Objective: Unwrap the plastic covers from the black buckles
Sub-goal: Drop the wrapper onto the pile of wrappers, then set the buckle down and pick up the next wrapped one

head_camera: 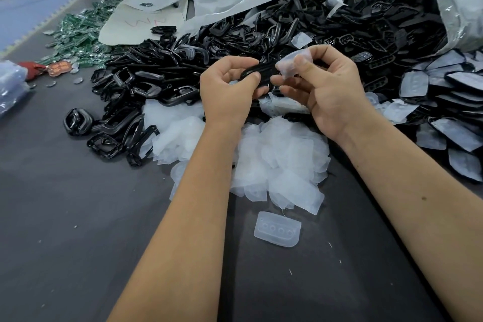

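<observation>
Two hands at centre: left hand gripping one black buckle, right hand pinching its one clear cover. Uncountable buckle heap at 11 o'clock, one loose tray on worktop at 6.

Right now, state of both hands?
Left hand: closed, gripping the black buckle.
Right hand: closed, pinching the clear plastic cover at the buckle's end.
</observation>
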Available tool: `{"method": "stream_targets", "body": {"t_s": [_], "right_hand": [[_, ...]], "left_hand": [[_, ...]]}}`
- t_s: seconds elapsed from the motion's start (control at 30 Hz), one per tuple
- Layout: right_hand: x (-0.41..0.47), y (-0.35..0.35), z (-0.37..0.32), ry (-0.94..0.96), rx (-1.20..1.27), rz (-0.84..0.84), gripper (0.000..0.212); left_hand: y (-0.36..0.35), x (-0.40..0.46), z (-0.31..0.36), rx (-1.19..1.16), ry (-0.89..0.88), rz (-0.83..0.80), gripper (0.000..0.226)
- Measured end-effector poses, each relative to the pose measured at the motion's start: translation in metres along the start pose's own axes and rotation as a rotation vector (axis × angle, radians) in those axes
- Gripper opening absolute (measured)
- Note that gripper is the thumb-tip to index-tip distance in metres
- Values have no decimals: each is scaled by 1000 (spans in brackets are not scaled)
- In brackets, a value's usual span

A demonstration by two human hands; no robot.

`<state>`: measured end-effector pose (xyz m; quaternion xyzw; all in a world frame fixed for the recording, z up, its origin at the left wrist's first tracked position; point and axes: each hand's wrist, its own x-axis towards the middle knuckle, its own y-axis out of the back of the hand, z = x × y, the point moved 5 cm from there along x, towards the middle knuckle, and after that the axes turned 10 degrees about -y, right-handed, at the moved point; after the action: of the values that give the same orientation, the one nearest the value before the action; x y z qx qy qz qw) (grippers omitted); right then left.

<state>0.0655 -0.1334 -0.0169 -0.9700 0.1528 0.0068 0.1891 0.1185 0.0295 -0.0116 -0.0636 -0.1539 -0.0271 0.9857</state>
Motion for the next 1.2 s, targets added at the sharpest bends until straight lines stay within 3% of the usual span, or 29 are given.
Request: {"method": "stream_targets", "body": {"t_s": [0.4, 0.9, 1.07, 1.2], "right_hand": [[3, 5, -1, 78, -58, 92, 17], [4, 20, -6, 125, -44, 287, 9], [4, 18, -7, 131, -62, 223, 12], [2, 10, -8, 185, -211, 166, 10]], "left_hand": [[-1, 1, -4, 6, -11, -9, 23], [-3, 1, -2, -33, -46, -42, 27], [-4, 2, -5, -6, -45, -100, 34], [-9, 1, -4, 12, -56, -160, 40]]}}
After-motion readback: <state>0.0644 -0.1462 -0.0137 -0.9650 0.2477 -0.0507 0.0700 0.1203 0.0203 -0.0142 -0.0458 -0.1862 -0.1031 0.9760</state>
